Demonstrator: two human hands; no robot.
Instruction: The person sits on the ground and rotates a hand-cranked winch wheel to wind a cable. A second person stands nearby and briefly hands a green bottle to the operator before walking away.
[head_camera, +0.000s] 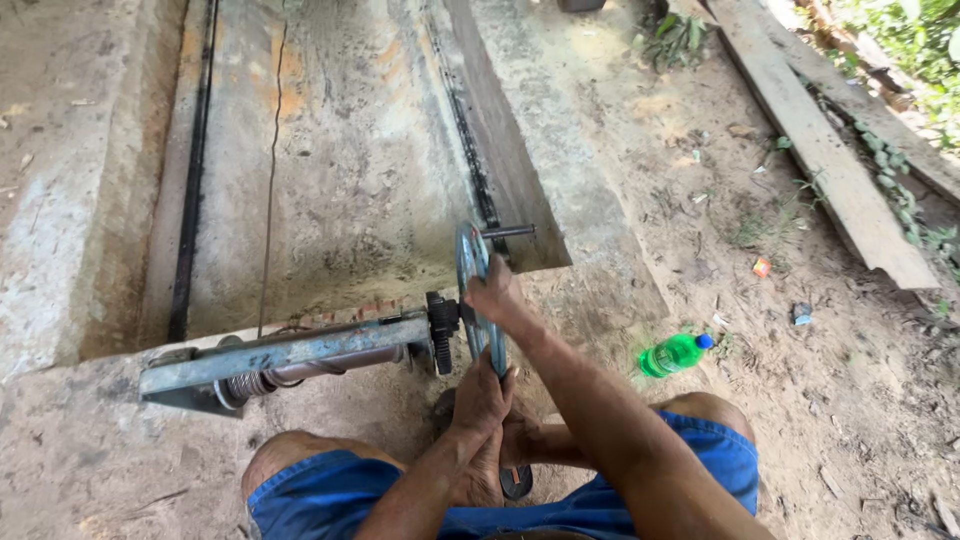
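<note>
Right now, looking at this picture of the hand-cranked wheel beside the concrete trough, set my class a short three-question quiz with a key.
1. True or false: both hands grip the blue wheel.
2. Multiple choice: what lies on the ground to the person's right? A) a red bucket B) a green plastic bottle C) a coiled hose
3. Fill in: the wheel's shaft runs along a blue metal ____ that bridges the end of the trough.

Key
1. True: the right hand holds the rim near the top, the left hand holds it near the bottom.
2. B, the green plastic bottle.
3. Bar: the bar lies across the end of the concrete trough.
</note>
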